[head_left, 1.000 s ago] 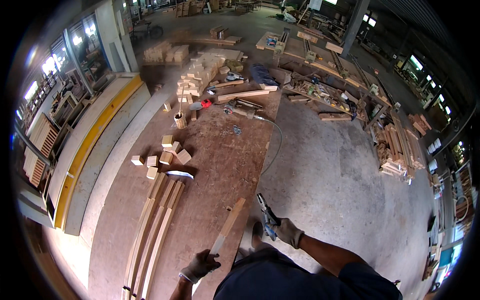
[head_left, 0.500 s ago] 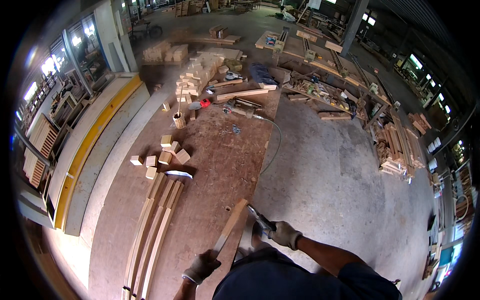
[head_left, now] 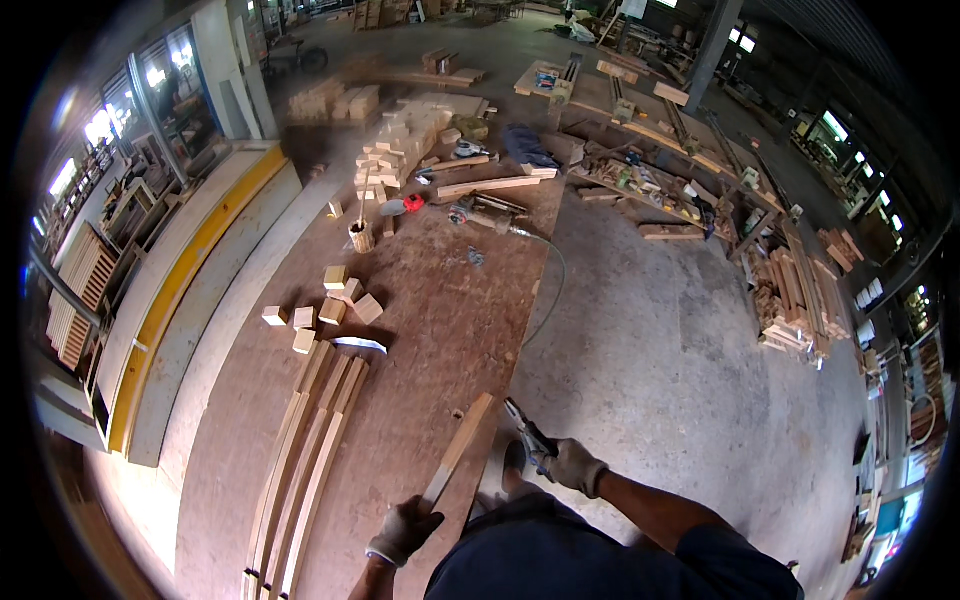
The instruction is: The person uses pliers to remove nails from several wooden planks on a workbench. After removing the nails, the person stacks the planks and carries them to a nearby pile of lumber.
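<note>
Near the bench's edge, my gloved left hand (head_left: 404, 532) is closed around the lower end of a wooden strip (head_left: 456, 452). The strip slants up and right over the brown bench top (head_left: 425, 330). My gloved right hand (head_left: 575, 468) grips a dark hand tool with a grey metal tip (head_left: 530, 428); its exact kind is unclear. The tool's tip points toward the strip's far end, with a small gap between them. Left of my left hand, several long wooden bars (head_left: 318, 440) lie side by side. Small wooden blocks (head_left: 333, 311) are scattered beyond their far ends.
Farther up the bench are stacked blocks (head_left: 385, 160), a round wooden pot (head_left: 361, 237) and a power tool (head_left: 488, 214) with a hose (head_left: 562, 280). A long yellow-edged machine table (head_left: 190, 270) stands left. Timber piles (head_left: 790, 290) lie right on the concrete floor.
The tool in my right hand has turned slightly, and its tip has moved up a little. The wooden strip in my left hand has shifted slightly; the bars and blocks stay put.
</note>
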`<action>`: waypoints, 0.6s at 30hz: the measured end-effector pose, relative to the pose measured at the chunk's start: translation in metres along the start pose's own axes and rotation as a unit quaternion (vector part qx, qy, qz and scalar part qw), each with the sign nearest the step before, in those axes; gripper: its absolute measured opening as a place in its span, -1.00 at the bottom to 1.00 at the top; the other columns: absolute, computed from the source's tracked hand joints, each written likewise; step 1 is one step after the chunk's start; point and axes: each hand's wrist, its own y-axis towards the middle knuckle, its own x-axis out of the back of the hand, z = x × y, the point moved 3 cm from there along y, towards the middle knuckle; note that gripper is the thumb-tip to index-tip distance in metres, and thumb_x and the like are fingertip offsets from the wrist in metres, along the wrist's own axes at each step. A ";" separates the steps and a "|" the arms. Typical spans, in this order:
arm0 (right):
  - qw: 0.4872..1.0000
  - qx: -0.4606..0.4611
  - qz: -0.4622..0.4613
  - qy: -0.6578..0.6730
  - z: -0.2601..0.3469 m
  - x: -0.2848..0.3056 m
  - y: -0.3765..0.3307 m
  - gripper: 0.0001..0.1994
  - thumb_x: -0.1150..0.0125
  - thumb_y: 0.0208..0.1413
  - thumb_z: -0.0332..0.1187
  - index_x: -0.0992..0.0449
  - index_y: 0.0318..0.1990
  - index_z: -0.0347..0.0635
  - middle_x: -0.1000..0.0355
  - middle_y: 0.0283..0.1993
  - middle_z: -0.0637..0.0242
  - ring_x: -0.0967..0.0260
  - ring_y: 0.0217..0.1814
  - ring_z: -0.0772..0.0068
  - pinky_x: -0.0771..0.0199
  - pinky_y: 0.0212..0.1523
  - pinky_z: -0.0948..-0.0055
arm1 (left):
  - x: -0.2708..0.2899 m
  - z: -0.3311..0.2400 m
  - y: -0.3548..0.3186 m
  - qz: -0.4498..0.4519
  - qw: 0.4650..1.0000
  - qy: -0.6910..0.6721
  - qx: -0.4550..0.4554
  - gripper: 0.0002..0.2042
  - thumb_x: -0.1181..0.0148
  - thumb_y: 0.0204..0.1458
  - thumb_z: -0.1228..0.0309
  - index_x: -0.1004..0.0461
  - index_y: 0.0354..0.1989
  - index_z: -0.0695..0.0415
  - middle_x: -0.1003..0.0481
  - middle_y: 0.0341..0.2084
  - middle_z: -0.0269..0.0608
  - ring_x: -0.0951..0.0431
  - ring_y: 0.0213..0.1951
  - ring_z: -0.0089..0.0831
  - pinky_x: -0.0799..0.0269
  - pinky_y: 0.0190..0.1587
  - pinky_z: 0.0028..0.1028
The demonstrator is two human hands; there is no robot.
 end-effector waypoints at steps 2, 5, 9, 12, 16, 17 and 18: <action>1.000 -0.012 -0.002 -0.003 0.011 0.010 -0.002 -0.58 -0.28 0.24 -0.08 -0.62 -0.07 -0.37 -0.61 -0.22 -0.13 -0.60 -0.15 -0.02 -0.54 -0.10 0.16 | 0.003 -0.010 -0.003 -0.013 1.000 -0.002 -0.009 -0.72 -0.39 0.06 0.26 -0.53 -0.34 0.25 -0.57 -0.60 -0.20 -0.56 -0.53 -0.44 -0.45 -0.47 -0.36; 0.997 0.050 -0.039 -0.031 0.022 0.021 -0.003 -0.60 -0.27 0.25 -0.09 -0.61 -0.06 -0.33 -0.60 -0.28 -0.12 -0.59 -0.22 -0.04 -0.53 -0.16 0.15 | 0.001 -0.007 -0.004 -0.021 1.000 -0.007 -0.015 -0.71 -0.40 0.05 0.25 -0.53 -0.34 0.25 -0.58 -0.60 -0.20 -0.57 -0.53 -0.42 -0.45 -0.46 -0.34; 0.992 0.086 -0.058 -0.068 0.028 0.030 0.000 -0.62 -0.27 0.25 -0.10 -0.61 -0.06 -0.29 -0.59 -0.32 -0.09 -0.57 -0.26 -0.02 -0.52 -0.17 0.16 | 0.004 -0.019 -0.006 -0.017 1.000 0.020 -0.004 -0.70 -0.41 0.03 0.23 -0.54 -0.33 0.25 -0.58 -0.59 -0.18 -0.58 -0.52 -0.39 -0.45 -0.45 -0.32; 0.995 0.062 -0.045 -0.063 0.032 0.032 -0.002 -0.63 -0.27 0.25 -0.10 -0.61 -0.07 -0.29 -0.58 -0.33 -0.08 -0.57 -0.26 -0.04 -0.52 -0.17 0.14 | 0.001 -0.020 -0.004 -0.021 0.999 0.033 -0.030 -0.69 -0.40 0.04 0.21 -0.54 -0.32 0.25 -0.57 -0.59 -0.15 -0.58 -0.52 -0.36 -0.44 -0.45 -0.30; 0.996 0.057 -0.040 -0.049 0.030 0.030 0.000 -0.63 -0.26 0.25 -0.10 -0.61 -0.09 -0.29 -0.58 -0.33 -0.08 -0.56 -0.24 -0.07 -0.51 -0.15 0.10 | 0.003 -0.023 -0.007 -0.016 1.000 0.022 -0.014 -0.68 -0.38 0.04 0.19 -0.53 -0.31 0.22 -0.57 -0.54 -0.05 -0.59 -0.45 -0.18 -0.47 -0.39 -0.20; 0.996 0.061 -0.041 -0.057 0.029 0.030 0.000 -0.63 -0.26 0.25 -0.10 -0.61 -0.08 -0.29 -0.58 -0.33 -0.07 -0.56 -0.23 -0.06 -0.51 -0.14 0.09 | 0.005 -0.027 -0.008 -0.016 1.000 0.026 -0.002 -0.67 -0.37 0.03 0.16 -0.53 -0.30 0.20 -0.58 -0.50 0.02 -0.61 -0.39 -0.02 -0.51 -0.34 -0.11; 0.995 0.065 -0.042 -0.065 0.028 0.029 0.001 -0.63 -0.26 0.25 -0.10 -0.60 -0.08 -0.28 -0.58 -0.32 -0.07 -0.56 -0.22 -0.06 -0.51 -0.14 0.09 | 0.006 -0.029 -0.010 -0.015 0.999 0.030 0.012 -0.66 -0.36 0.02 0.13 -0.53 -0.29 0.19 -0.59 -0.45 0.08 -0.62 -0.32 0.14 -0.54 -0.30 -0.03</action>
